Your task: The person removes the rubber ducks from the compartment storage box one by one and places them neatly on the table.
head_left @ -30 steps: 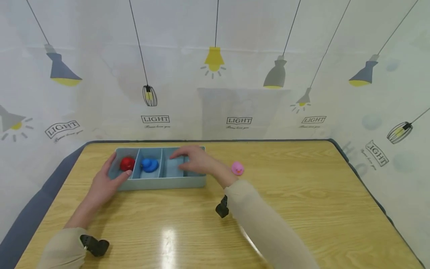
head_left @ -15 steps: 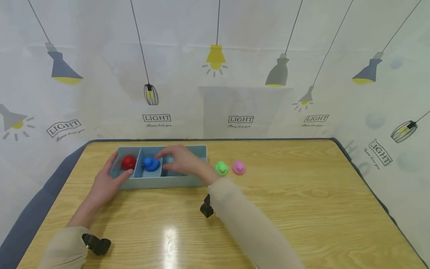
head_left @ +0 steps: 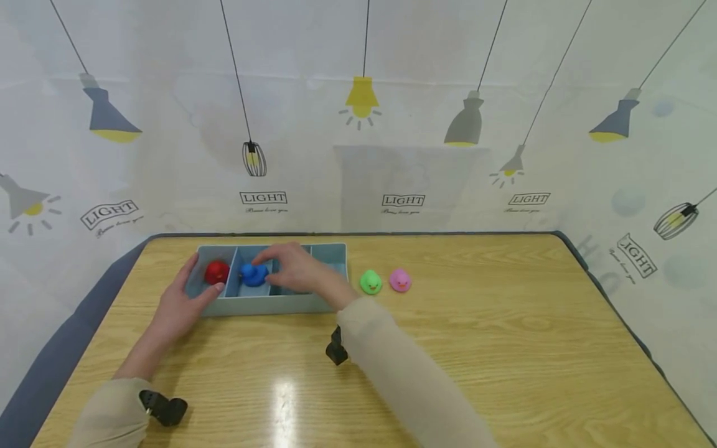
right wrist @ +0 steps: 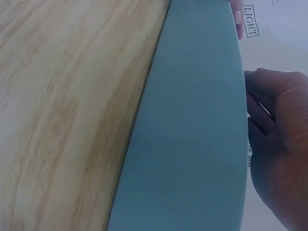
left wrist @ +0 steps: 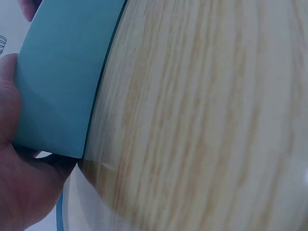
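A light blue divided tray (head_left: pixel 263 304) lies at the table's back left. A red duck (head_left: pixel 216 272) sits in its leftmost compartment and a blue duck (head_left: pixel 252 274) in the one beside it. My left hand (head_left: pixel 178 306) grips the tray's left end, thumb on the front corner. My right hand (head_left: pixel 292 269) reaches in from the right, its fingers curled round the blue duck's right side. The left wrist view shows the tray's wall (left wrist: pixel 57 82) against my left hand (left wrist: pixel 19 192). The right wrist view shows the tray's wall (right wrist: pixel 197 134) hiding the ducks, with my right hand (right wrist: pixel 279 134) above it.
A green duck (head_left: pixel 370 282) and a pink duck (head_left: pixel 400 280) stand on the wooden table (head_left: pixel 504 336) just right of the tray. A lamp-printed curtain closes off the back and sides. The table's dark edge runs along the left and far side.
My right hand has moved left from the tray's third compartment to the blue duck, which uncovered the green duck. My left hand has stayed on the tray's left end.
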Action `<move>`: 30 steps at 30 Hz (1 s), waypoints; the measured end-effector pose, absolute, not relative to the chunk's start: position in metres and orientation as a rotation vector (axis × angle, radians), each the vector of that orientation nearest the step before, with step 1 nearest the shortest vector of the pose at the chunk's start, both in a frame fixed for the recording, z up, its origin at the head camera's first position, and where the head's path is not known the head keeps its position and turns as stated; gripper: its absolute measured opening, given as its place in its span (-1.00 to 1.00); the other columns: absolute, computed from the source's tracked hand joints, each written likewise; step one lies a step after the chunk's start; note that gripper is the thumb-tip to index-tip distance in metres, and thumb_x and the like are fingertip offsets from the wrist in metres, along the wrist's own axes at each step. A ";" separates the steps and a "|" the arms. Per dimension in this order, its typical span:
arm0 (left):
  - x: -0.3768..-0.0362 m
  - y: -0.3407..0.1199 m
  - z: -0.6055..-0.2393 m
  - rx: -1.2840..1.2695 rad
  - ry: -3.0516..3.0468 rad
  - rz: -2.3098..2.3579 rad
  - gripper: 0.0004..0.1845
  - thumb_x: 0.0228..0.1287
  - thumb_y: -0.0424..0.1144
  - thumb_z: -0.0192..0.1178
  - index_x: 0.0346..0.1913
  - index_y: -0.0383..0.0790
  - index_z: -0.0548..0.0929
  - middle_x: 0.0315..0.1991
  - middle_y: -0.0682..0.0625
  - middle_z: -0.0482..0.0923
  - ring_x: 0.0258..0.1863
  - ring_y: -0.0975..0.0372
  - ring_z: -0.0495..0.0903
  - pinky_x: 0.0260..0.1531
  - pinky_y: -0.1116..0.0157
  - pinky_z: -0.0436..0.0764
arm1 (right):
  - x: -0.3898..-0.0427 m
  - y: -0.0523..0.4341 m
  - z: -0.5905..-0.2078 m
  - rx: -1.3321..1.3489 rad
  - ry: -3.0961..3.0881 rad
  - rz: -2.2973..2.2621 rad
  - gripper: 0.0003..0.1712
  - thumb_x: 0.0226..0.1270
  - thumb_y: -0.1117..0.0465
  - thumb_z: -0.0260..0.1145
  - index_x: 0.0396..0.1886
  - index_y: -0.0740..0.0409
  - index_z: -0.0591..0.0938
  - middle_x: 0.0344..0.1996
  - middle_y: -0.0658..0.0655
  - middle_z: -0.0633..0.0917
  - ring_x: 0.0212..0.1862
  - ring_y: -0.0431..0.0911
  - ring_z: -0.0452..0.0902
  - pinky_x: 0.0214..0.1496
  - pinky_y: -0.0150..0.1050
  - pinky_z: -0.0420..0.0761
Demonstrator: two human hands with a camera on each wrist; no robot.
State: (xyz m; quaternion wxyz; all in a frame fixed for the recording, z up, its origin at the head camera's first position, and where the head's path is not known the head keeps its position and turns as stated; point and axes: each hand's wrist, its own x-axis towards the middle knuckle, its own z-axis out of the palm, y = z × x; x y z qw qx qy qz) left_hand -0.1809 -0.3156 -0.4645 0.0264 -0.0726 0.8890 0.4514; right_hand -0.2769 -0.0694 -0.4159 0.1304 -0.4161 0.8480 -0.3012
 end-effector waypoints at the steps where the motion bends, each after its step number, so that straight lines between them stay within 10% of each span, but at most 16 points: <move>1: -0.181 -0.316 -0.464 -0.227 2.746 1.395 0.05 0.47 0.23 0.14 0.68 -0.01 -0.30 0.62 -0.41 -0.29 0.53 -0.41 -0.22 0.35 -0.48 -0.02 | -0.277 -0.071 -0.417 -1.213 2.465 -0.873 -0.57 0.38 0.35 0.39 0.23 0.14 0.69 0.22 0.03 0.68 0.30 -0.15 0.51 0.33 -0.43 0.42; 30: -0.181 -0.317 -0.465 -0.226 2.749 1.416 0.04 0.46 0.20 0.18 0.69 -0.02 -0.27 0.61 -0.43 -0.25 0.54 -0.40 -0.18 0.36 -0.47 -0.01 | -0.289 -0.107 -0.418 -1.171 2.559 -0.645 -0.52 0.40 0.32 0.37 0.29 0.02 0.67 0.24 -0.05 0.67 0.31 -0.19 0.48 0.41 -0.39 0.36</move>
